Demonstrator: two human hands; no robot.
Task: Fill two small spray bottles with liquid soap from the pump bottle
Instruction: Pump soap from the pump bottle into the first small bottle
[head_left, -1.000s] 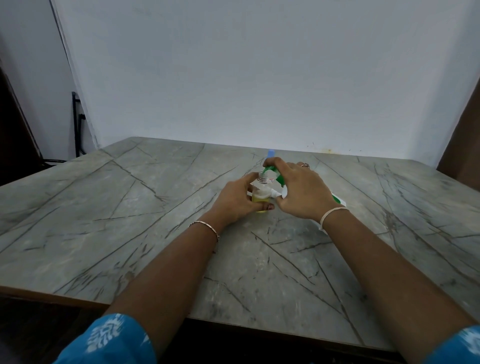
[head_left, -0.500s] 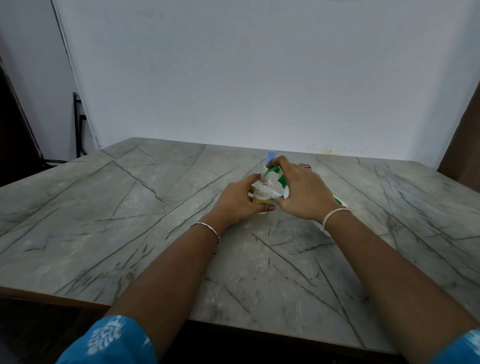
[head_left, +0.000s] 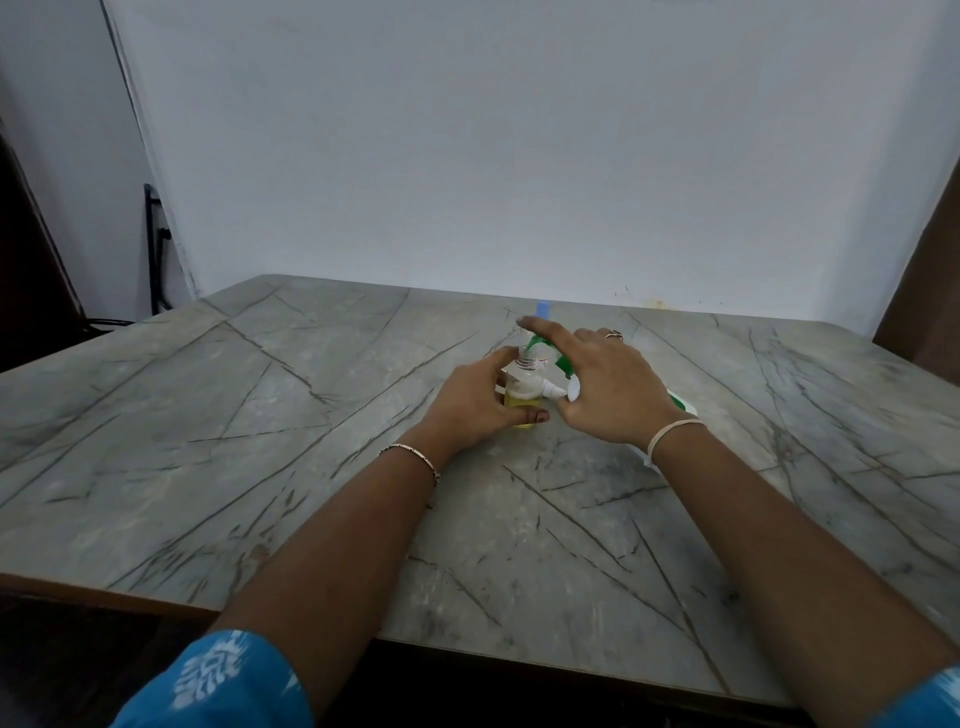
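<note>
Left hand (head_left: 475, 402) grips the small spray bottle (head_left: 521, 387); right hand (head_left: 610, 387) spreads over the pump bottle (head_left: 563, 365)
The grip steadies the small bottle on the surface (head_left: 260, 441), its neck by the white nozzle (head_left: 553, 388); the right hand's straight fingers lie on the pump, probably to press soap out; some yellow liquid is already inside.
</note>
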